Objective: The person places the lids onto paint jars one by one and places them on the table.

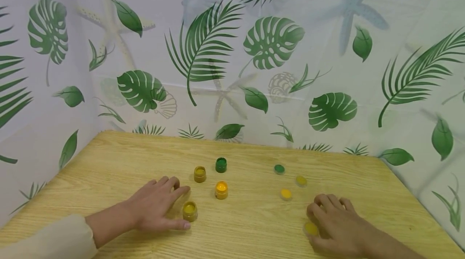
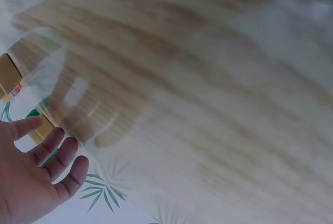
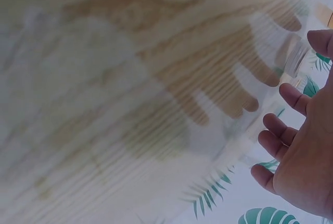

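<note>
Olive-yellow paint jar [image 1: 190, 212], uncapped on the tabletop [image 1: 250, 232], stands inside the wide grip of the left hand [image 1: 156, 205]; the right hand [image 1: 341, 224], loosely spread, straddles a yellow lid [image 1: 311, 228]. Pinching low should prevent spills.

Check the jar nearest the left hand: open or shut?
Open: the jar stands uncovered, and its yellowish contents show at the mouth.

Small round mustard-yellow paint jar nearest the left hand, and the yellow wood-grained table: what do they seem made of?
Jar: probably clear plastic or glass, glossy; its wall looks see-through. Table: seemingly wood or laminate, smooth; grain lines show, and the wrist views catch reflections.
</note>
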A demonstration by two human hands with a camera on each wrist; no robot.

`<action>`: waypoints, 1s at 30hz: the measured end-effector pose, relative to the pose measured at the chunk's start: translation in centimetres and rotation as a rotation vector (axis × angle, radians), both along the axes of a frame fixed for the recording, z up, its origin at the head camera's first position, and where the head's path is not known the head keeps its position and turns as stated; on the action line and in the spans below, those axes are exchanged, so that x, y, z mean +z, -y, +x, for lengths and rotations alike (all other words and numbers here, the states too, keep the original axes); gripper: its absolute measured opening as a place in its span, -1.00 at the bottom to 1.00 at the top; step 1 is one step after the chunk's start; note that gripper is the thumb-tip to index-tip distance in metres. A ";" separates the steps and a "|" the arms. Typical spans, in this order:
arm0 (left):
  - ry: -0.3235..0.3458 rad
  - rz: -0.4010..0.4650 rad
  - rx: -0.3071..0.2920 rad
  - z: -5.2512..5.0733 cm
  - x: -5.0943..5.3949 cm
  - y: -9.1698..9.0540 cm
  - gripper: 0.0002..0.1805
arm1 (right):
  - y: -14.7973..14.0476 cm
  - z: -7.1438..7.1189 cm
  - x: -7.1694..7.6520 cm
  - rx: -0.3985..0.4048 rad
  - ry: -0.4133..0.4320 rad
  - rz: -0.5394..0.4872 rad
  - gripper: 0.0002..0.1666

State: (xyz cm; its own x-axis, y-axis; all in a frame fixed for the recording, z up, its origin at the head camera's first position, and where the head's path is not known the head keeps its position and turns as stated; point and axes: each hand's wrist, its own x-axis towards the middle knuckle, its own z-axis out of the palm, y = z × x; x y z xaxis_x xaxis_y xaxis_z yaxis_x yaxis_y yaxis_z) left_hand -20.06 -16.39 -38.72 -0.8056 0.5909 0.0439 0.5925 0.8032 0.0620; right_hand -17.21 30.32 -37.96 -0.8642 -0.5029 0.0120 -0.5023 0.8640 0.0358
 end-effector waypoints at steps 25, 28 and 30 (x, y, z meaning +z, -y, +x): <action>0.082 0.099 -0.160 -0.8 -0.6 -0.7 -0.59 | -0.2 -0.3 -0.1 0.058 0.016 0.034 -0.67; 0.098 0.104 -0.168 -0.7 -0.5 -1.0 -0.60 | -0.2 -0.3 0.0 0.092 -0.018 0.037 -0.69; 0.095 0.105 -0.172 -0.7 -0.5 -1.1 -0.61 | -0.2 -0.3 -0.1 0.123 -0.056 0.040 -0.69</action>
State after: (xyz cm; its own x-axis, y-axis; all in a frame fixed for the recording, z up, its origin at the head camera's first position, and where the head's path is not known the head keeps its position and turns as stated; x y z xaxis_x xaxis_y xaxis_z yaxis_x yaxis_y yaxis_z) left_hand -20.74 -15.33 -39.18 -0.6965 0.7163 0.0414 0.7080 0.6768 0.2017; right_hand -17.47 30.55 -38.06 -0.7946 -0.6061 0.0366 -0.6005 0.7934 0.0998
